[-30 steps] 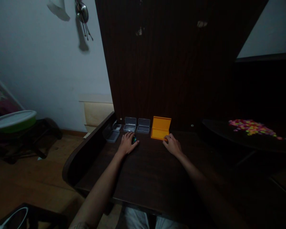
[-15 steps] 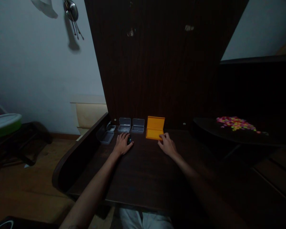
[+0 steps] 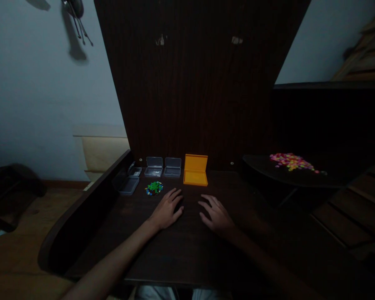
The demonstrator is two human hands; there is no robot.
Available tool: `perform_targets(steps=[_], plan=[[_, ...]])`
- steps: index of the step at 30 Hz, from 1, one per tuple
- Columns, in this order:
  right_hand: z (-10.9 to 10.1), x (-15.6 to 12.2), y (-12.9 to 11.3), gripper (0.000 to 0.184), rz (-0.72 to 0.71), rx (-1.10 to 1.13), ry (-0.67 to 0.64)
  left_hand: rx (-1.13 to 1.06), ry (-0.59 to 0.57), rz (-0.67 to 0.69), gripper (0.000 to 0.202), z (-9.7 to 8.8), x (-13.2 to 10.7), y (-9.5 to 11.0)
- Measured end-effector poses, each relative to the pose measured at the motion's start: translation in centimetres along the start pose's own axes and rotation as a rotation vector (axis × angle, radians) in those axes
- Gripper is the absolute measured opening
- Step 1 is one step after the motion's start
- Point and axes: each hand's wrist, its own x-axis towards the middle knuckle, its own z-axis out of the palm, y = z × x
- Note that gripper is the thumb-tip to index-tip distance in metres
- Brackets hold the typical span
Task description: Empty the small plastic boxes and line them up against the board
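My left hand (image 3: 168, 209) is over the dark tabletop (image 3: 175, 250), its fingers apart and nothing in them. Just beyond it to the left lies a small pile of green, blue, white and yellow pieces (image 3: 154, 188), too small to name. Across from it is my right hand (image 3: 216, 212), also empty with spread fingers. An orange box (image 3: 195, 178) stands at the back with its lid raised, a little beyond both hands. Left of that box are two clear plastic boxes (image 3: 172, 171) (image 3: 153, 171) with lids up.
More clear boxes (image 3: 130, 186) sit by the raised left side panel (image 3: 90, 216). On a dark rounded shelf (image 3: 256, 166) at the right lies a heap of pink, yellow and orange pieces (image 3: 290, 161). A tall dark panel (image 3: 190, 96) rises behind the table.
Both hands have drawn back toward me. My right hand has left the orange box's front corner. My left hand has uncovered the pile of green pieces. The view has shifted slightly right.
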Motion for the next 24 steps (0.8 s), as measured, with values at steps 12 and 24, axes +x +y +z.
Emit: perform_targets(steps=[12,24], plan=[[0.2,-0.3,0.1,0.053,-0.042,0.111,-0.191,-0.037,-0.142,0.0,0.055,0.6,1.0,-0.1],[0.2,1.8,0.8,0.053,-0.021,0.177,-0.218,-0.047,-0.208,0.019,0.056,0.1,0.9,-0.4]])
